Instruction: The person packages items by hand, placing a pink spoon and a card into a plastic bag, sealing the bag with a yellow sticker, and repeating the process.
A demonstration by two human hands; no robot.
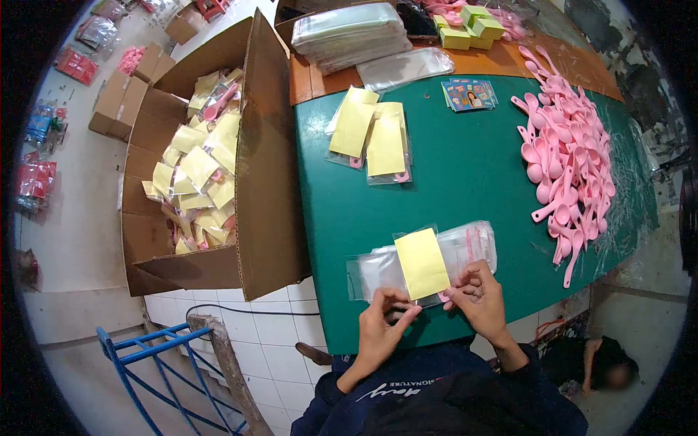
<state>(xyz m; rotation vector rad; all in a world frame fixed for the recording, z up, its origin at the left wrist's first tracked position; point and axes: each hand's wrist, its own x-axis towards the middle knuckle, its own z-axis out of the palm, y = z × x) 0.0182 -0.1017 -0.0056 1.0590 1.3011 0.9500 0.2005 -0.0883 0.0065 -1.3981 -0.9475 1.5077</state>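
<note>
My left hand [384,321] and my right hand [478,293] pinch the near edge of a clear bag holding a yellow card [421,263] and a pink spoon, only its tip showing by my right fingers. This bag lies on a stack of empty clear bags [465,247] at the near edge of the green table [465,167]. Two packed bags with yellow cards [371,134] lie farther back. A heap of pink spoons [567,152] covers the right side of the table.
An open cardboard box [258,167] full of packed yellow-card bags stands left of the table. Stacks of clear bags [352,36], green blocks [469,25] and printed cards [469,94] sit at the far end. A blue metal frame [153,356] stands below left. A person lies on the floor at lower right.
</note>
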